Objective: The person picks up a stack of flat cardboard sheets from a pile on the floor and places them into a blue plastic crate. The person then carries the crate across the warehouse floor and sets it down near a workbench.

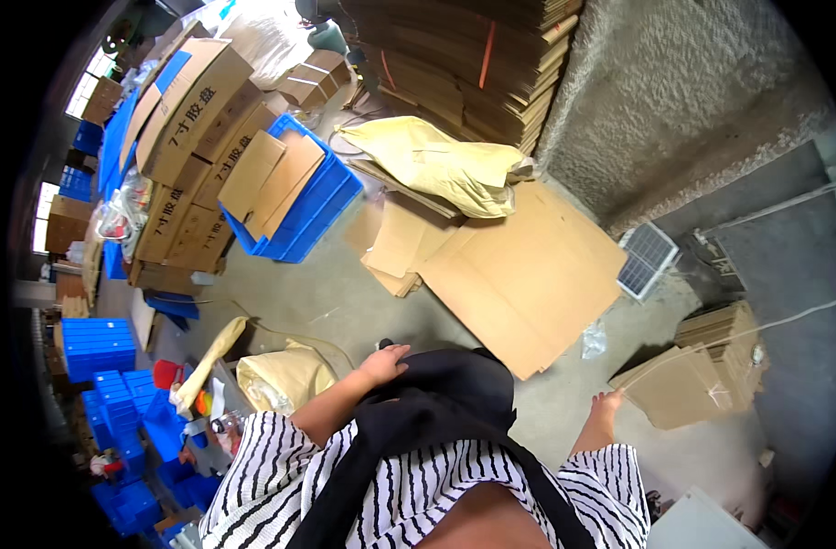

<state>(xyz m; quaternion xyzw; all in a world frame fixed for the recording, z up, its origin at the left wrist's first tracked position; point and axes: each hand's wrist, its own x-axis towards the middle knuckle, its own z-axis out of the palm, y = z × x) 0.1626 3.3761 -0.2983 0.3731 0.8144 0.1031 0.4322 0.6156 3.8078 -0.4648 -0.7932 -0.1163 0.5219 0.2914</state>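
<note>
A tied bundle of flattened cardboard [683, 389] stands on the floor to the right of the large cardboard sheet [528, 274] and nearer the person. The right hand [606, 401] reaches to the bundle's left corner, its fingertips at the edge; whether they are clamped on it or only touching, I cannot tell. The left hand [383, 364], nearer the person than the sheet and to its left, lies at the edge of the black apron [445, 393], fingers bent; whether they grip the cloth, I cannot tell. Between sheet and bundle is a scrap of clear plastic [594, 340], and just beside the sheet's right corner a framed dark panel [647, 259]. A yellow sack [427, 156] lies at the sheet's far edge, with a tall stack of cardboard [436, 55] behind. Left of the sheet, smaller cardboard pieces [398, 245] lie close by; farther left stand a blue crate [313, 210] holding cardboard and, beyond it, stacked boxes [176, 224]. A second yellow sack [285, 377] sits left of the sheet, nearer the person.
</note>
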